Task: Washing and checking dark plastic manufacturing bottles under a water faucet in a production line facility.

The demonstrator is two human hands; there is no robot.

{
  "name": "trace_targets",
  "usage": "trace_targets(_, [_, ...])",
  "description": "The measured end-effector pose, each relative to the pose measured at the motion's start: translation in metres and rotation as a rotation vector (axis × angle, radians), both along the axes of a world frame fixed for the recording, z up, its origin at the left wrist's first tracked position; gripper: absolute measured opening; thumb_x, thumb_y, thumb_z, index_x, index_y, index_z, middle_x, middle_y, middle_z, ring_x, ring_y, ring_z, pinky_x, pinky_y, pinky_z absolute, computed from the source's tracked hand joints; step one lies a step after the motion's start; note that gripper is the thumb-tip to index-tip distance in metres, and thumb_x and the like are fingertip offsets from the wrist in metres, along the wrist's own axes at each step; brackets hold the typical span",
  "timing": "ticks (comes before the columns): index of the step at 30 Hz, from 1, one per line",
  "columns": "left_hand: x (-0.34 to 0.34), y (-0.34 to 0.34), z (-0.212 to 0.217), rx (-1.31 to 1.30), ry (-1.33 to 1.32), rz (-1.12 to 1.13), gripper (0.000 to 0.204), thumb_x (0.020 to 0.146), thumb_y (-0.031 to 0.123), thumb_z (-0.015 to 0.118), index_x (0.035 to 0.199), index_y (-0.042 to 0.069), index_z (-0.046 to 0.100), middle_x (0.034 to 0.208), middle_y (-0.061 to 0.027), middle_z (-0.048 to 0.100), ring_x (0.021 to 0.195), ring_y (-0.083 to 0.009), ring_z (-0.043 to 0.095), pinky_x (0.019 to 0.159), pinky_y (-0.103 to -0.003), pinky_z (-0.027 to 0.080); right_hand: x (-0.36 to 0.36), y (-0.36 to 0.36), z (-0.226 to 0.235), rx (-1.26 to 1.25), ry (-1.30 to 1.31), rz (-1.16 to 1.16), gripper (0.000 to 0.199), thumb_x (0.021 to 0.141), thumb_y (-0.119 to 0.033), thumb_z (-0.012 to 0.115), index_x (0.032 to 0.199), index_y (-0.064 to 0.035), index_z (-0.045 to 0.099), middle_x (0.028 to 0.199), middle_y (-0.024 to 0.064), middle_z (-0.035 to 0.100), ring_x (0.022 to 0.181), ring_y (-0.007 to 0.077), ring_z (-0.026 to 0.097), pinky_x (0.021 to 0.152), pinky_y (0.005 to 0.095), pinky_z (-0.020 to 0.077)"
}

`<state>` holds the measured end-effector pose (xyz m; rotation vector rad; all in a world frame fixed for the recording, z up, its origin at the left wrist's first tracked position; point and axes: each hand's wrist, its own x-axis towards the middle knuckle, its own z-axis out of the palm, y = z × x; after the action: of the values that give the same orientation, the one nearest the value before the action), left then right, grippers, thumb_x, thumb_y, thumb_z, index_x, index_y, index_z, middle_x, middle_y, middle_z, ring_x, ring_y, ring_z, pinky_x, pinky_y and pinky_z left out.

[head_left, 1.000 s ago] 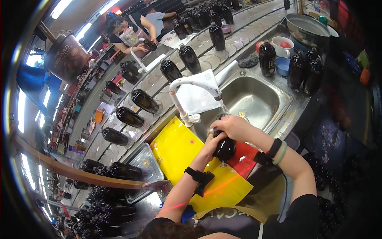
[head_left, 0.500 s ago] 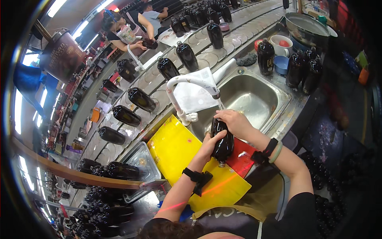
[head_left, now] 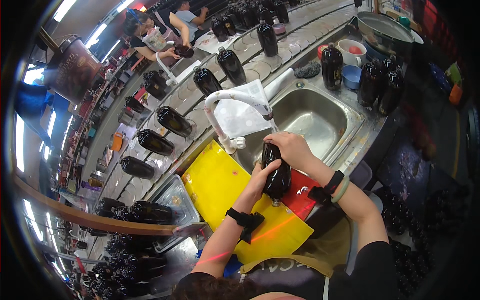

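Beside the sink (head_left: 350, 107), both hands' grip closes round a dark bottle (head_left: 276, 172), hiding its middle.

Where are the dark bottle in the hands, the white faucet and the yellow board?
dark bottle (head_left: 276, 172), head view, its glossy body.
white faucet (head_left: 235, 97), head view, its curved neck.
yellow board (head_left: 217, 182), head view, bare upper part.

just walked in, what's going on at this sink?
A person holds a dark bottle in both hands at the near edge of a steel sink, just under the white faucet. The left hand grips its side; the right hand covers its upper end. Its neck points down toward a yellow mat. More dark bottles stand on the counter. Another person works at the far end.
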<state>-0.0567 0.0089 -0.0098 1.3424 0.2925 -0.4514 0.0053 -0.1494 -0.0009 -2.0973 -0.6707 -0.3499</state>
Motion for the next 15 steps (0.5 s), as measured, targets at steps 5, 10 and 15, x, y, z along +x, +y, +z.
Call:
trace_targets(5, [0.0,-0.001,-0.005,-0.014,-0.028,-0.003,0.054,0.085,0.034,0.075,0.118,-0.004,0.053,0.098,-0.0096,0.066,0.081,-0.0162,0.067,0.07,-0.029,0.055,0.009,-0.004,-0.01,-0.064,0.213,-0.065,0.026,0.094,-0.016,0.053,0.113,-0.0075,0.068,0.107,0.0152,0.07,0.099,0.0346,0.066,0.084,0.0425,0.0532])
trace_targets(10, [0.001,0.002,-0.016,0.013,-0.067,-0.003,0.063,0.082,0.036,0.077,0.121,-0.005,0.048,0.1,-0.0111,0.064,0.083,-0.0176,0.067,0.072,-0.029,0.055,-0.002,-0.006,-0.014,0.039,0.036,-0.016,0.021,0.092,-0.014,0.058,0.108,-0.0072,0.07,0.111,0.0142,0.07,0.105,0.0337,0.065,0.089,0.0418,0.0519])
trace_targets(15, [0.005,0.002,-0.016,0.005,-0.055,-0.014,0.07,0.081,0.038,0.078,0.123,-0.006,0.043,0.101,-0.0125,0.064,0.085,-0.0183,0.067,0.073,-0.03,0.056,0.0,-0.012,-0.002,0.074,-0.1,0.226,0.016,0.091,-0.014,0.059,0.099,-0.0066,0.071,0.105,0.0111,0.069,0.109,0.0326,0.06,0.088,0.0405,0.0514])
